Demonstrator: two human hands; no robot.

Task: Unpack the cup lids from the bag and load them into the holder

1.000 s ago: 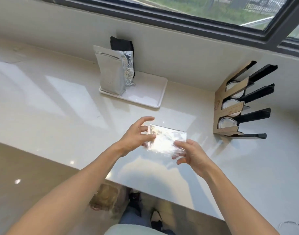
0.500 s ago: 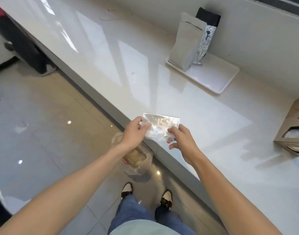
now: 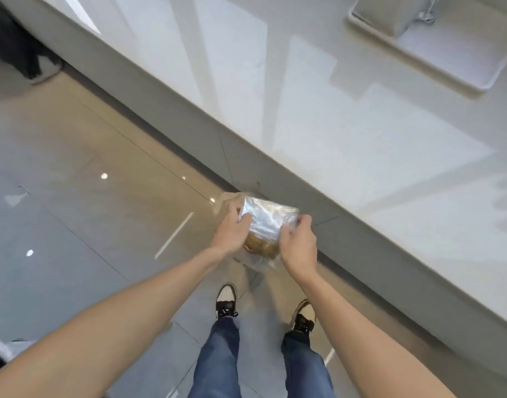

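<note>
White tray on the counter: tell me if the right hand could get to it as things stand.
Probably not right away. The right hand and left hand both grip the clear bag low over the floor, and the white tray sits far back on the counter.

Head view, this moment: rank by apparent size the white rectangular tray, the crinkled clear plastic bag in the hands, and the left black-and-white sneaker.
1. White rectangular tray, though partly cut off by the frame.
2. Crinkled clear plastic bag, nearer the camera.
3. Left black-and-white sneaker, partly hidden by the jeans; only slightly smaller-looking than the bag.
</note>
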